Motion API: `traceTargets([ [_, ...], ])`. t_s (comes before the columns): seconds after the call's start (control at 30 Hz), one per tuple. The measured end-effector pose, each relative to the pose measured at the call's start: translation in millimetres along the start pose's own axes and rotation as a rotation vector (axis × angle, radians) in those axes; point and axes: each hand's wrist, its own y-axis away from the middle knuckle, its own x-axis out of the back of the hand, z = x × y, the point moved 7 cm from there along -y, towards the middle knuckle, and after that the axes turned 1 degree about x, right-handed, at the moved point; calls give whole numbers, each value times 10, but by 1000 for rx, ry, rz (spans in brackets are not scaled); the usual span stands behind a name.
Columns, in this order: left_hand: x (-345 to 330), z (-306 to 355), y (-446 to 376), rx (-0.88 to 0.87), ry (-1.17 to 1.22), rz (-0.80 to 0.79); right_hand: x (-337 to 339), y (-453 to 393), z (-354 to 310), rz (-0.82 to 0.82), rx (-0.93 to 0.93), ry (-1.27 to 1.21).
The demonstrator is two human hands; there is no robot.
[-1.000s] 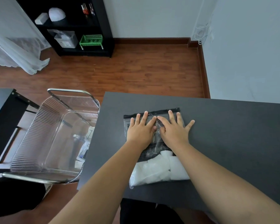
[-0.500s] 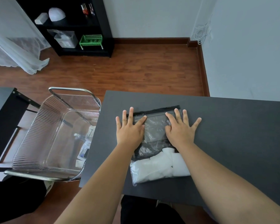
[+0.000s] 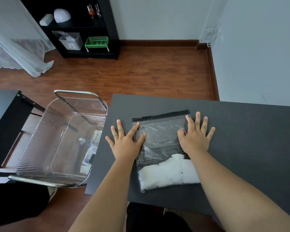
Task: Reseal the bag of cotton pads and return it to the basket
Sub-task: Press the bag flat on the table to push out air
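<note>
A clear zip bag with a black strip along its far edge lies flat on the dark table. White cotton pads fill its near end. My left hand lies flat with fingers spread on the bag's left edge, partly on the table. My right hand lies flat and spread on the bag's right edge. Neither hand grips anything. The clear plastic basket with a metal frame stands to the left of the table, below its level.
A few small packages lie inside the basket. A second dark table stands at the far left. A black shelf with a green crate stands against the far wall. A white wall borders the table on the right.
Both hands slid apart from the bag's middle to its left and right edges, pressing it flat. The bag stays in place.
</note>
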Motion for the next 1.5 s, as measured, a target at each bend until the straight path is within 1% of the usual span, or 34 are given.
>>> traceTargets([
  [0.23, 44, -71, 9, 89, 77, -16, -3, -6, 28, -36, -41, -6],
  [0.37, 56, -79, 10, 116, 96, -29, -7, -7, 7, -73, -35, -3],
  [0.43, 66, -38, 2, 92, 70, -46, 6, -9, 2, -102, -39, -6],
  [0.5, 89, 53, 36, 24, 31, -22, 50, 25, -9, -118, -29, -8],
  [0.57, 124, 213, 146, -68, 14, 63, 124, 113, -116, -87, 66, -7],
  [0.63, 101, 436, 320, -166, 9, 94, 138, 291, -335, -102, 235, -21],
  [0.7, -40, 633, 487, -246, -31, 26, 36, 500, -515, -179, 358, -29],
  [0.73, -134, 684, 544, -263, -45, -34, -32, 578, -542, -222, 372, -27],
  [0.8, -304, 675, 577, -253, -42, -145, -145, 641, -499, -285, 345, -18],
  [0.87, -388, 593, 564, -259, -71, -187, -208, 634, -439, -305, 332, 5],
  [0.97, -371, 478, 508, -314, -108, -163, -228, 565, -365, -294, 346, 44],
  [1.07, -306, 356, 442, -330, -127, -129, -173, 442, -153, -255, 302, 74],
  [1.17, -255, 225, 390, -305, -134, -109, -81, 316, 137, -217, 240, 107],
  [1.27, -214, 122, 359, -235, -92, -86, -1, 265, 326, -190, 202, 126],
  [1.33, -172, 41, 374, -170, -14, -76, 58, 276, 388, -190, 190, 40],
  [1.43, -30, -77, 518, -152, 167, -34, 216, 397, 483, -161, 144, -323],
  [1.5, 77, -134, 692, -162, 295, 8, 326, 569, 575, -113, 111, -485],
])
